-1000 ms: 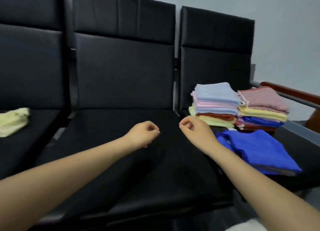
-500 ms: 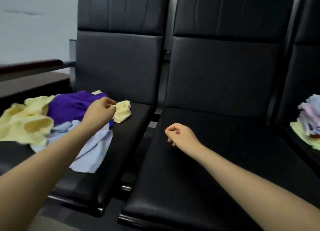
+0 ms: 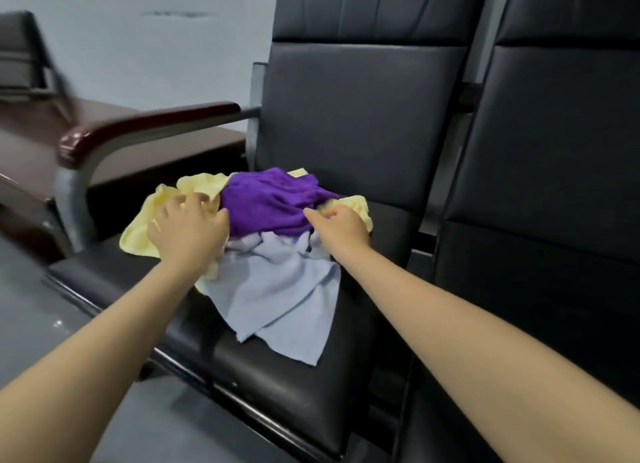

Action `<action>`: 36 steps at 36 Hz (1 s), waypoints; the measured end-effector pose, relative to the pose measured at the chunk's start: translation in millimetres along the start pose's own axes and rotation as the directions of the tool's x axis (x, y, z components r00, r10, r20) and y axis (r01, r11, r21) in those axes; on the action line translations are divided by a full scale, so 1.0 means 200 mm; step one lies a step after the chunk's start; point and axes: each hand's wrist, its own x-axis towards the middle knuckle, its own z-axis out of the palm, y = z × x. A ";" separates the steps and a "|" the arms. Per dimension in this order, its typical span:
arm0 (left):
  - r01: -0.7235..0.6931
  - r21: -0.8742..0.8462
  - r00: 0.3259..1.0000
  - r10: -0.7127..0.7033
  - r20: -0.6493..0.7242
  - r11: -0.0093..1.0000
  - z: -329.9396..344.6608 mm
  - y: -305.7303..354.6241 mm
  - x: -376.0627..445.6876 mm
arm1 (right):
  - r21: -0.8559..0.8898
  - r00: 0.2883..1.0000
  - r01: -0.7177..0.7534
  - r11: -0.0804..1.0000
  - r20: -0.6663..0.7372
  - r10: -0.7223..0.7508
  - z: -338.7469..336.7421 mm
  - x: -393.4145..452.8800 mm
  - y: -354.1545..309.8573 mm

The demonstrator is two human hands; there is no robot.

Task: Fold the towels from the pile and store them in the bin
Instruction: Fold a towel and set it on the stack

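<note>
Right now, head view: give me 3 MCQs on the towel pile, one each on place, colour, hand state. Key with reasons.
1. Where does the towel pile lie?
A. on the floor
B. on a black chair seat
C. in a bin

2. Which towel lies on top of the pile?
A. purple
B. red
C. green

3. What is the left hand doing?
A. hanging idle at the side
B. holding a folded towel
C. reaching onto the pile, fingers spread

Key: 1 B, the pile sits on the black chair seat beside the armrest. 2 A, the purple towel covers the yellow towel and pale blue towel. 3 C, the left hand lies at the purple towel's edge, fingers spread.
</note>
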 end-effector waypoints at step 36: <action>-0.367 0.013 0.906 0.354 0.230 0.930 -0.03 0.60 -0.44 | 0.725 0.906 0.119 0.678 -0.359 0.224 -1.09 -0.24 -0.23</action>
